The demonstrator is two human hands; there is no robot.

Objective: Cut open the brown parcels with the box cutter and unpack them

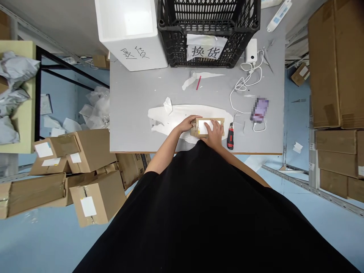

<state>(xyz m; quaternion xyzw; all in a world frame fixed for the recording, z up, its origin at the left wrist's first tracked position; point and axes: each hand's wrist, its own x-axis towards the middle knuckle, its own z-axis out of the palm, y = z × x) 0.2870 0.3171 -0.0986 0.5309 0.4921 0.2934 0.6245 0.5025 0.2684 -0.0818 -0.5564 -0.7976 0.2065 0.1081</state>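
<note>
A: Take the box (201,129) as the clock's centre, 12 at the top. What's farthest left?

B: Grey bags (19,66) on a shelf (27,132), between 9 and 10 o'clock. Then stacked cartons (93,151), between 8 and 9, some with white labels. Closer in, at about 11, a white bin (139,41) with writing on its front.

A: Where does the box lie?

B: On a white sheet (173,117) on the table (127,125), near the edge at 6.

A: And the hands?

B: The left hand (187,124) grasps the box's 9 o'clock end. A pink strip (198,82) lies just short of 12; beyond it, at 12, stands a black crate (176,49) with a paper sign (207,47). The right hand (215,132) lies over the box's 3 o'clock half, fingers spread on its label (202,123); whether it grips or only presses, I can't tell.

A: Farther right?

B: A knife (230,138), red and black, just beside the box between 3 and 4. A cable (241,83) near 1, then a phone (259,110) between 2 and 3. Last, a big carton (324,64) at about 2.
</note>
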